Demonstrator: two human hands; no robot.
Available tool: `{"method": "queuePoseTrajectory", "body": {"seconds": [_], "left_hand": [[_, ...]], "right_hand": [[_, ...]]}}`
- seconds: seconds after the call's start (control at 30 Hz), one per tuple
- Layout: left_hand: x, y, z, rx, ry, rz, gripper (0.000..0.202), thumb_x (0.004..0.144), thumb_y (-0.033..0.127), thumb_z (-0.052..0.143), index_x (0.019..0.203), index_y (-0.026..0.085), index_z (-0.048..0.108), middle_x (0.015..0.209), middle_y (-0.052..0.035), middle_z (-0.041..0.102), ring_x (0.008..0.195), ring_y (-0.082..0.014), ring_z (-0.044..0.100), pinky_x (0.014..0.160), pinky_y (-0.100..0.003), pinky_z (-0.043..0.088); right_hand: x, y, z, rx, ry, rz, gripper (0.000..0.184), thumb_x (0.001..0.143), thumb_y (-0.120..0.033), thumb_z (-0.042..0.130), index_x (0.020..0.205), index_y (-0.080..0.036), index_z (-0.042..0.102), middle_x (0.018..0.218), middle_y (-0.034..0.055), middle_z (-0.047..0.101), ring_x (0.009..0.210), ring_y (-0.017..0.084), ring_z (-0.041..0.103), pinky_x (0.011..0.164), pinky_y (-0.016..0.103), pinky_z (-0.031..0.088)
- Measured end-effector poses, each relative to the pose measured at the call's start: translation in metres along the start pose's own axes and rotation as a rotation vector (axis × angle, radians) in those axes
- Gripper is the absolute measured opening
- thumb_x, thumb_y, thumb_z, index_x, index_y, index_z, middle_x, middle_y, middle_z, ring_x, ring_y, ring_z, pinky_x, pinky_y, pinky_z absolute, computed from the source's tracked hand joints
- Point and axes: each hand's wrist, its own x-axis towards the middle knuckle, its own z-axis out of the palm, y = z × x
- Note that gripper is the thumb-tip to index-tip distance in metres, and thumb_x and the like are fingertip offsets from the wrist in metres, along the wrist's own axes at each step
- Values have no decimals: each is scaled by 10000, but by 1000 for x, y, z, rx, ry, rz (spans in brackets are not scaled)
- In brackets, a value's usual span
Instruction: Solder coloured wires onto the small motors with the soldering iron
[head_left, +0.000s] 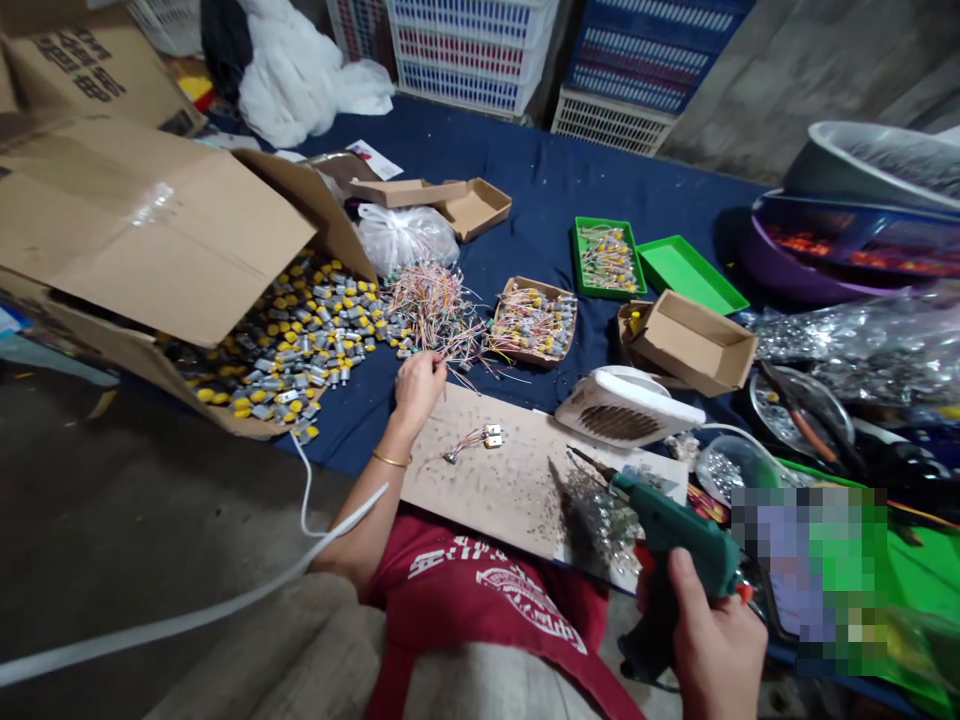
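Note:
My left hand [418, 392] reaches to the near edge of a tangled pile of thin coloured wires [427, 305], its fingers pinched on wire ends there; how many is hidden. A green soldering gun [679, 535] is gripped in my right hand [716, 635], its thin tip pointing left over the work board [517, 490]. On the board lie two small motors [492, 436] with wires attached, between my hands. Beyond the gun's tip stands a small white fan [626, 408], tilted on its side.
At left, an open cardboard box [150, 220] spills many yellow-capped motors [300, 340]. Wired motors fill a small carton [536, 320] and a green tray [607, 258]. Stacked basins [862, 220] stand at right. A white cable [195, 620] crosses near my left arm.

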Motion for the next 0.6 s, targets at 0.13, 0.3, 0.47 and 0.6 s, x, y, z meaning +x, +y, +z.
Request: {"method": "queuePoseTrajectory", "body": {"seconds": [0.13,0.3,0.47,0.6], "left_hand": [[-18,-8,-19,-90,287,-89,161,932,228,538,879,190,685,926,-102,726,883,-225,676,831,-326,496],[-54,4,-30,-556,215,-267,135,872,306,633,869,176,669,803,-31,692,724,-145,623,732,-271,519],[-91,36,-22,-1106,-658,-479,260,732,368,780,784,154,642,599,29,583,513,-89,523,528,-217,458],[-122,65,5,-921,-909,-392,228,750,349,769,747,158,646,554,32,570,443,-78,463,452,-202,358]], "right_hand": [[8,-5,-4,5,-27,72,583,691,-737,747,654,-157,691,519,69,626,491,215,601,441,306,495],[9,-4,-4,167,-29,135,669,611,-761,789,773,-117,708,597,86,676,480,216,613,437,330,521],[1,-6,-8,294,0,166,661,605,-731,821,784,-110,685,586,90,670,441,196,592,399,310,494],[-6,-4,-15,383,5,136,625,646,-707,814,802,-121,661,614,80,679,442,189,601,411,306,505]]}}
